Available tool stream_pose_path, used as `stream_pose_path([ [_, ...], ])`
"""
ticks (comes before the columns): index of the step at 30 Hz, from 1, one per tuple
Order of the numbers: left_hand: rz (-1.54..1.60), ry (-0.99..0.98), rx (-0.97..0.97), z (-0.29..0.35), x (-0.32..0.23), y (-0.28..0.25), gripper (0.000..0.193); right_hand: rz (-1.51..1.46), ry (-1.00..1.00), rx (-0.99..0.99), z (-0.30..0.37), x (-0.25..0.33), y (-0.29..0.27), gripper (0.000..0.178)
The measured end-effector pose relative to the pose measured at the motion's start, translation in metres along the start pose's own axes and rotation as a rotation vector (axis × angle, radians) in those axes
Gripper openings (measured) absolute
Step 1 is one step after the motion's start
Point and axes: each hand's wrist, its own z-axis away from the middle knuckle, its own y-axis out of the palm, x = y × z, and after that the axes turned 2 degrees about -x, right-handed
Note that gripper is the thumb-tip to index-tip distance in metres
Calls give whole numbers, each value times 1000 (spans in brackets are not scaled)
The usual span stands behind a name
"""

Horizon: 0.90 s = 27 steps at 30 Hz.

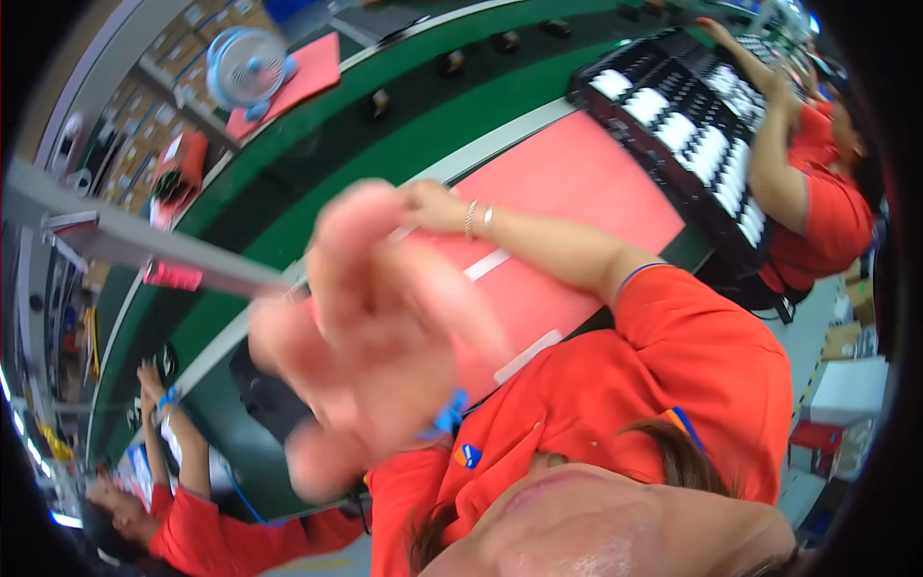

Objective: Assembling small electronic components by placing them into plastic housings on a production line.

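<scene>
My left hand [370,346] is raised very near the camera, palm showing and fingers spread, smeared by motion. Nothing shows in its grasp. A blue band [449,413] circles that wrist. Beyond it, my right hand [435,208] reaches over the pink mat [586,183] to its far edge, beside the conveyor. Its fingertips are hidden behind the raised left hand, so what they hold, if anything, cannot be made out. A bracelet [470,218] sits on the right wrist. White strips [487,264] lie on the mat.
A green conveyor [423,115] carries small dark parts [452,63]. Black trays of white pieces [673,125] stand at the right, beside a co-worker in red. Another co-worker reaches in at lower left. A blue fan [248,69] and a metal beam [192,255] stand at left.
</scene>
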Motion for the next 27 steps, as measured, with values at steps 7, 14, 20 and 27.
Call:
stream_pose_path([
  [7,146,119,-77,15,-20,43,49,26,-153,23,2,1,-3,18],
  [14,136,103,-23,20,-26,39,51,58,-143,68,0,10,0,17],
  [20,115,119,-66,18,-19,43,54,32,-144,72,5,13,0,18],
  [27,56,327,-264,17,-4,54,56,212,-260,157,2,10,0,16],
])
